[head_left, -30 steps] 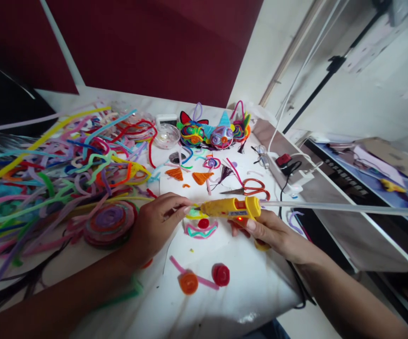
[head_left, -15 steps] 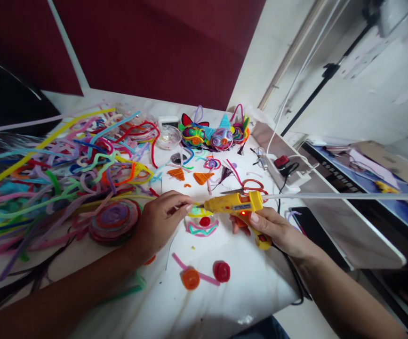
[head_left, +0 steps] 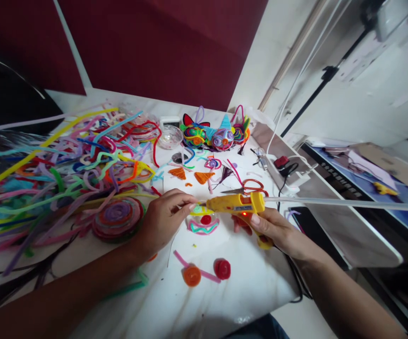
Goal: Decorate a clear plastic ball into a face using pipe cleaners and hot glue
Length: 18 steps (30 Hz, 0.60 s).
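My right hand (head_left: 270, 226) is wrapped round the handle of a yellow hot glue gun (head_left: 235, 203), whose red light glows. A long clear glue stick (head_left: 338, 202) sticks out of its back end. The nozzle points left, close to the fingertips of my left hand (head_left: 168, 214), which are pinched together; what they hold is too small to make out. Just below the nozzle lies a pipe-cleaner face (head_left: 204, 223) with a red nose, a pink and turquoise mouth and yellow and green parts above. The gun partly hides its top.
Left is a tangled heap of pipe cleaners (head_left: 66, 160) beside a coiled pink and purple disc (head_left: 119, 216). Orange-handled scissors (head_left: 251, 186) lie behind the gun. Nearer me are an orange coil (head_left: 191, 276) and a red coil (head_left: 222, 269). Finished colourful figures (head_left: 221, 136) stand behind.
The whole view has shifted slightly. Both hands and the glue gun keep nearly the same place over the pipe-cleaner face; the glue stick's far end sits a little lower.
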Each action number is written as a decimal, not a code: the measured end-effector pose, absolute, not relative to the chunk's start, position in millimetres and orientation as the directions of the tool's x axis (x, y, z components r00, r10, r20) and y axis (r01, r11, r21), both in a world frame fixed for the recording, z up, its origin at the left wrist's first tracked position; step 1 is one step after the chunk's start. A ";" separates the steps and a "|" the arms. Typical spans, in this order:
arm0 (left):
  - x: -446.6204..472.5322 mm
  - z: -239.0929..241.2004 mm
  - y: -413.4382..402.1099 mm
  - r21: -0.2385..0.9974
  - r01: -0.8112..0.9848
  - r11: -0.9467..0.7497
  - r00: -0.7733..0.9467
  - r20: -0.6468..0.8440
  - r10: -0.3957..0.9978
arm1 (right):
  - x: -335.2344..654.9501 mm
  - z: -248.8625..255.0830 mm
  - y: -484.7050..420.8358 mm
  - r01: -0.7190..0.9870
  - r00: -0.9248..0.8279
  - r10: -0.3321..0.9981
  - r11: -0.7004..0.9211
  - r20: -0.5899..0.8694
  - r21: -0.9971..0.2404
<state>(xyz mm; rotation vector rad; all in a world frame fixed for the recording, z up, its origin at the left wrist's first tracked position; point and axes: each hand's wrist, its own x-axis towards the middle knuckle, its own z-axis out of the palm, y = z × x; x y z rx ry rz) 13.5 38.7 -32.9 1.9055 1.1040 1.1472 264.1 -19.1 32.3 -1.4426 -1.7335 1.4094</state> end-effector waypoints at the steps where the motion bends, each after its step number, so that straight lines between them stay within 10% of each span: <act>1: 14.2 -33.8 39.1 0.838 0.325 -0.439 0.267 0.364 0.892 | 266.3 32.4 -21.0 0.417 -0.326 0.918 -0.076 -0.227 -0.906; 18: 16.2 -39.7 40.5 0.827 0.362 -0.431 0.273 0.348 0.897 | 283.5 27.3 -41.0 0.262 -0.296 0.948 -0.035 -0.115 -0.965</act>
